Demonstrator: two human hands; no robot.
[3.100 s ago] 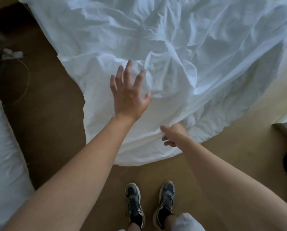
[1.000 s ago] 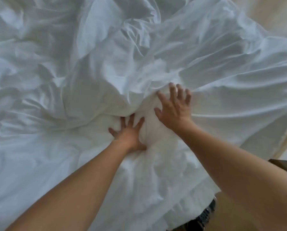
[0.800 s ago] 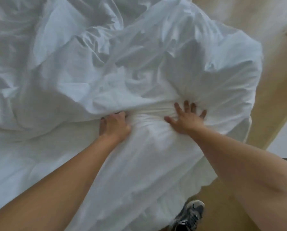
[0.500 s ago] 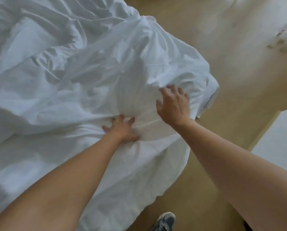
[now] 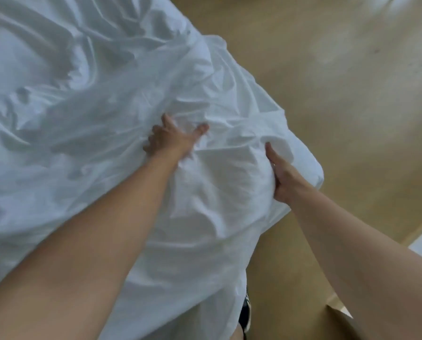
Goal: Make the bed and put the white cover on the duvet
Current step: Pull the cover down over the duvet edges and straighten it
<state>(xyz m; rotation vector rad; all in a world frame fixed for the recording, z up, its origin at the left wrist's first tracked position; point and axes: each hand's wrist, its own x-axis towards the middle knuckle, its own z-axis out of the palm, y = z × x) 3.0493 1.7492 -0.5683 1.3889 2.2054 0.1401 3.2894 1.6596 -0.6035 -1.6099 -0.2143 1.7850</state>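
Bunching the white cover, which fills the left and centre of the frame with wooden floor to its right, the left hand digs bent fingers into a fold at centre, thumb splayed, likely to pin the cloth in place. Right of centre, the right hand wraps its thumb and hidden fingers round the cover's padded corner, probably to seat the duvet inside it; the duvet itself is out of sight.
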